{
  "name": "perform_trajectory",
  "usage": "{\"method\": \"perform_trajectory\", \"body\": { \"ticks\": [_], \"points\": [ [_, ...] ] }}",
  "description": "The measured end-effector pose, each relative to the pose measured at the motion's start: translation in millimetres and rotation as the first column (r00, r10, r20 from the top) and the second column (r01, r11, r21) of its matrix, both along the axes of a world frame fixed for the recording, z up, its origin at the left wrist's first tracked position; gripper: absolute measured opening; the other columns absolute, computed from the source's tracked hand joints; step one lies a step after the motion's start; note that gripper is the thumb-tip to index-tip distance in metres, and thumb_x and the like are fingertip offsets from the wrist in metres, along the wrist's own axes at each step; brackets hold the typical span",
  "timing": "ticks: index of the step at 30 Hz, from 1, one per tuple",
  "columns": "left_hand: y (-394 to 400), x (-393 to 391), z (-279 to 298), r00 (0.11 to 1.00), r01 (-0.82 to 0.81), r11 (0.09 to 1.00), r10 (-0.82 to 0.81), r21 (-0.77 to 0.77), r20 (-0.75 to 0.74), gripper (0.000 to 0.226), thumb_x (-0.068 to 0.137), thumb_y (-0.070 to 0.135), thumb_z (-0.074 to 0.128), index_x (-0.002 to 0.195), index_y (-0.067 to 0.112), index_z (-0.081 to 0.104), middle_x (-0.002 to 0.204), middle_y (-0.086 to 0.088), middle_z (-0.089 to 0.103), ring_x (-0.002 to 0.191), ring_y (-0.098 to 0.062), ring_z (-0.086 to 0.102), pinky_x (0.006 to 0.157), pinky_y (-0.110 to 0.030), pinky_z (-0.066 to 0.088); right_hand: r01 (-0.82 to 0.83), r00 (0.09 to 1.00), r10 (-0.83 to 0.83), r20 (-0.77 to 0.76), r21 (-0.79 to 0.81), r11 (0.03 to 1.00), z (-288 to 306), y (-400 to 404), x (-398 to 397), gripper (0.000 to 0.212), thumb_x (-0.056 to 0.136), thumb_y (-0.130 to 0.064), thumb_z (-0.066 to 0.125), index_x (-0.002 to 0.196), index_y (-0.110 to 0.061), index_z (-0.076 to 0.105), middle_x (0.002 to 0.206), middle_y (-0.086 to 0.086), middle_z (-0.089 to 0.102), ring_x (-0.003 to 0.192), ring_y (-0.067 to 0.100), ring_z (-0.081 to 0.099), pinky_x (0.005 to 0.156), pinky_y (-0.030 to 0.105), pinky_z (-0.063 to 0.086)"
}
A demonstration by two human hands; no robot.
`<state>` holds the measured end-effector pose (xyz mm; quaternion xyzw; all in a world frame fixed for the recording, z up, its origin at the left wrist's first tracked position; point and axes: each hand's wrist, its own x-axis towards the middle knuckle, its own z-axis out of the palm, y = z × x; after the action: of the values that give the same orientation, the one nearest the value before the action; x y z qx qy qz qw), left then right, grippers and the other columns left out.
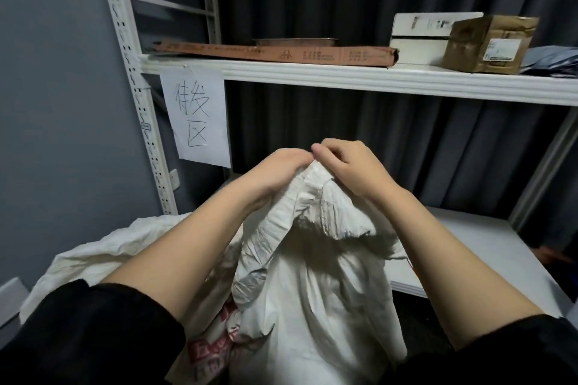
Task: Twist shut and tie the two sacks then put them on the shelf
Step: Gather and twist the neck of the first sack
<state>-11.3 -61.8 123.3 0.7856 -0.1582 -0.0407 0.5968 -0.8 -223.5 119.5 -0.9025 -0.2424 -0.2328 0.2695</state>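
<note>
The white woven sack point(312, 275) stands in front of the shelf point(344, 78), its neck bunched between your hands. Your left hand point(281, 169) and right hand point(350, 166) both pinch that gathered top. A second sack point(103, 247) lies slumped to its left.

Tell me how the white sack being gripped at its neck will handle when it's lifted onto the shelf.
The white sack looks floppy: its woven cloth creases and bunches under the left hand and right hand. It bulges, so it is probably bulky and will likely sag. The gathered neck may slip loose, since no tie shows.
</note>
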Motion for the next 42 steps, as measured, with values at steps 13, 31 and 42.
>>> {"method": "perform_trajectory", "body": {
  "ticks": [13,31,42],
  "points": [
    [35.0,-5.5,-113.4,0.647,-0.676,0.624,0.248,0.392,0.721,0.071,0.062,0.045,0.072,0.112,0.001,0.046,0.123,-0.017,0.044,0.083,-0.034,0.062,0.065,-0.038,0.051,0.210,0.965,-0.245,0.093,0.281,0.936,11.1,-20.9,6.1,0.049,0.096,-0.044,0.043,0.057,-0.017,0.029,0.052,-0.002,0.031,0.054,0.014,0.033,0.054,0.033,0.026],
    [40.6,6.3,-4.7,0.998,0.057,0.995,-0.057,-0.078,0.001,0.016,0.087,0.020,0.053,0.075,0.014,0.061,0.067,0.004,0.060,0.064,-0.008,0.054,0.064,-0.025,0.041,0.651,0.749,-0.661,0.046,0.138,0.747,-14.0,-85.4,17.2,0.053,0.098,-0.052,0.028,0.063,-0.018,0.047,0.060,0.004,0.054,0.065,0.032,0.054,0.059,0.034,0.031],
    [-10.3,30.3,29.1,0.974,-0.028,0.985,-0.011,0.170,0.226,0.008,0.078,0.024,0.058,0.082,0.018,0.056,0.077,0.002,0.054,0.071,-0.010,0.050,0.063,-0.021,0.041,0.189,0.982,-0.189,0.027,-0.003,0.982,24.3,-8.0,6.9,0.022,0.095,-0.039,0.047,0.091,-0.024,0.061,0.082,-0.006,0.065,0.084,0.019,0.058,0.070,0.033,0.042]
  ]
}}
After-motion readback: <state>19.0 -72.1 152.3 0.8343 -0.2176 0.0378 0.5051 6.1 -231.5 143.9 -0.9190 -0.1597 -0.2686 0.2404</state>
